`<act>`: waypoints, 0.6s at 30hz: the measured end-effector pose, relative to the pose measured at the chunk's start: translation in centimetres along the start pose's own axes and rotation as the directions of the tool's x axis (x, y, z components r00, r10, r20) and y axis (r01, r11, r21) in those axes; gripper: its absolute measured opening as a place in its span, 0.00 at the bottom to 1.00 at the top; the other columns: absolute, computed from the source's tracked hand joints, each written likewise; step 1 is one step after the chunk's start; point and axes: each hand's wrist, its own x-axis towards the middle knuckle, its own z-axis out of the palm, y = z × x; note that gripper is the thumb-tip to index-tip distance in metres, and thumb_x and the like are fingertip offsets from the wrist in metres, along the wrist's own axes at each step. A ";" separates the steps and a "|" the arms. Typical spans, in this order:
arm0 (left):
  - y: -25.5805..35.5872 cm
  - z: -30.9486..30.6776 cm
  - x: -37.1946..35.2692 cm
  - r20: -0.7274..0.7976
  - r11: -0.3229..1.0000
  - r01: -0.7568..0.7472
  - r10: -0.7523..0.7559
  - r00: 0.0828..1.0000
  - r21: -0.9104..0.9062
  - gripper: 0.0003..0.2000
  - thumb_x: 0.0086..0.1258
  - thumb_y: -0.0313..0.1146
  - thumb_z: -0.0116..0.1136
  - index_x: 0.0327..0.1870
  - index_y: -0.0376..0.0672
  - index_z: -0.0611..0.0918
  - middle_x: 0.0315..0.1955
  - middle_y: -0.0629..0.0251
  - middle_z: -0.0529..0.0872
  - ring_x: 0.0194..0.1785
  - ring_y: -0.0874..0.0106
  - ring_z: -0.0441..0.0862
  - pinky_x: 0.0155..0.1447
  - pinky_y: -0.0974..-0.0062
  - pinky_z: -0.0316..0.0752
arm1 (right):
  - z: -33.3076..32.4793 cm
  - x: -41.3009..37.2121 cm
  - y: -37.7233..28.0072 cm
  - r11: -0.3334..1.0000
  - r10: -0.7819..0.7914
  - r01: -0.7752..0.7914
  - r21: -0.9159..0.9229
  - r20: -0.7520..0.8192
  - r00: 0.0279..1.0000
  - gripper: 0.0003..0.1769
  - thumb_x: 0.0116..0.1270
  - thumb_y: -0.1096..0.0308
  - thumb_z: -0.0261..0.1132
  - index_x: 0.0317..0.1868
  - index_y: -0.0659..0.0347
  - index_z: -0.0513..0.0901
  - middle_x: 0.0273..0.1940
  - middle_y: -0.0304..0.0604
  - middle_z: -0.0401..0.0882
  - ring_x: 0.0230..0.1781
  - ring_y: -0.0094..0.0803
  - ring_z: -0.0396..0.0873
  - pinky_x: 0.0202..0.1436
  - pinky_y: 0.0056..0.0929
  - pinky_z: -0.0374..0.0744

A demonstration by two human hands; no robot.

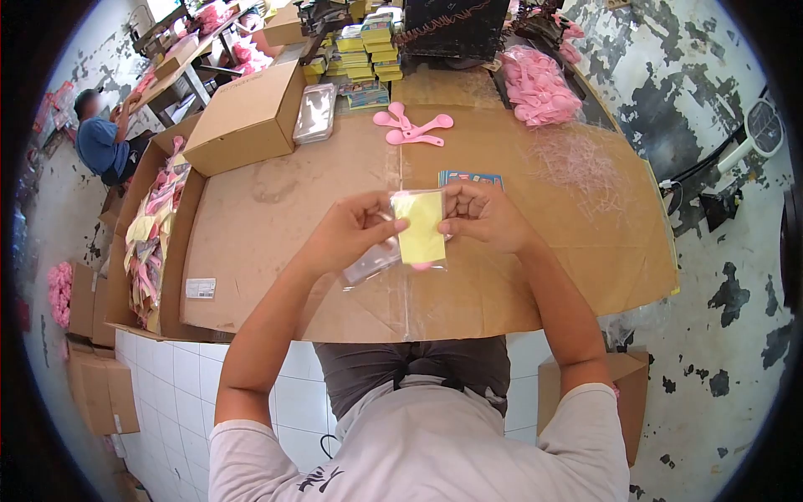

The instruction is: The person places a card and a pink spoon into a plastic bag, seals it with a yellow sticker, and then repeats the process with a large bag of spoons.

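Note:
Between my two hands is a clear plastic bag with a yellow card point(422, 230) inside, and a bit of pink shows at its lower end. My left hand point(351, 226) pinches the bag's left edge, thumb on the front. At the opposite edge my right hand point(492, 219) grips it the same way, other fingers curled. Under the left hand lie more clear plastic bags point(370, 263) on the cardboard. Behind my right hand a stack of printed cards point(470, 178) is partly hidden. Farther off rest several pink measuring spoons point(406, 127).
On the left stands a long open box point(155, 226) of filled packs, beside a closed carton point(247, 117) and a stack of clear bags point(315, 114). Pink spoons in a plastic bag point(539, 84) and plastic scraps point(583, 171) lie right. Another person point(106, 138) sits far left.

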 end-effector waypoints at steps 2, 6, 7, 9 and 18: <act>0.2 -1.3 -1.9 -0.044 0.996 0.082 -0.081 0.996 0.022 0.16 0.75 0.30 0.67 0.59 0.34 0.82 0.44 0.64 0.89 0.42 0.77 0.87 0.44 0.75 0.86 | -0.9 0.2 0.3 0.969 0.013 -0.032 -0.246 -0.079 0.997 0.16 0.72 0.71 0.71 0.57 0.66 0.82 0.46 0.41 0.87 0.47 0.27 0.85 0.52 0.31 0.82; -0.1 -6.9 -7.1 -0.364 0.999 0.040 -0.028 0.931 0.027 0.13 0.76 0.33 0.65 0.55 0.35 0.84 0.41 0.64 0.89 0.38 0.77 0.87 0.41 0.77 0.85 | -4.5 -0.2 1.1 0.371 -0.320 -0.113 -0.922 -0.240 0.917 0.17 0.69 0.64 0.72 0.54 0.64 0.85 0.50 0.46 0.85 0.57 0.41 0.80 0.63 0.41 0.76; 0.1 -8.4 -8.4 -0.513 0.999 -0.020 0.033 0.858 0.030 0.13 0.79 0.36 0.61 0.54 0.36 0.84 0.40 0.64 0.89 0.38 0.76 0.88 0.42 0.76 0.85 | -5.3 -0.4 1.6 0.360 -0.323 -0.134 -0.923 -0.259 0.910 0.18 0.68 0.63 0.72 0.54 0.64 0.86 0.51 0.47 0.84 0.59 0.43 0.79 0.64 0.42 0.75; -4.1 -16.1 -11.5 -0.757 0.918 -0.361 0.116 0.643 -0.166 0.18 0.84 0.42 0.53 0.64 0.38 0.79 0.51 0.60 0.88 0.52 0.70 0.87 0.56 0.72 0.83 | -6.5 -0.8 2.5 0.339 -0.329 -0.177 -0.924 -0.292 0.898 0.19 0.67 0.61 0.72 0.54 0.63 0.86 0.52 0.49 0.83 0.63 0.48 0.75 0.68 0.43 0.72; -0.4 -7.6 -5.2 -0.433 0.962 0.033 0.090 0.897 0.269 0.21 0.77 0.39 0.62 0.66 0.40 0.82 0.57 0.63 0.86 0.54 0.76 0.84 0.57 0.74 0.78 | -7.0 -0.4 2.1 0.431 -0.287 -0.213 -0.877 -0.358 0.889 0.17 0.63 0.65 0.74 0.50 0.62 0.87 0.52 0.48 0.83 0.55 0.47 0.80 0.64 0.44 0.74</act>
